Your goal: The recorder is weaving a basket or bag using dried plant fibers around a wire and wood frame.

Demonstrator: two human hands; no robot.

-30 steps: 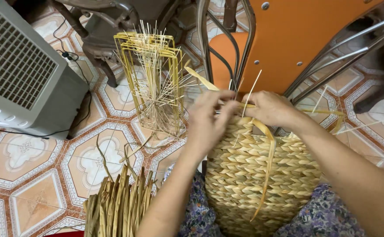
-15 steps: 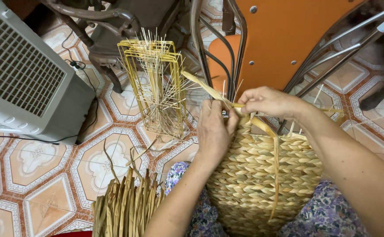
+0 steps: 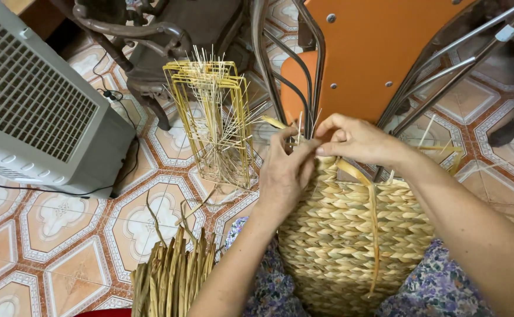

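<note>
A woven straw basket (image 3: 351,235) rests on the person's lap at 5 o'clock, its long axis running from the lap toward 12 o'clock and its unfinished rim pointing at the orange chair (image 3: 368,53). At that rim the left hand (image 3: 286,170) and right hand (image 3: 356,138) meet, both closed in a pinch on a flat straw strand (image 3: 359,176). Judged from this view, the weave is best kept tight by holding the strand flat and taut against the rim, while spare straw bundle (image 3: 172,276) lies at 7 o'clock.
</note>
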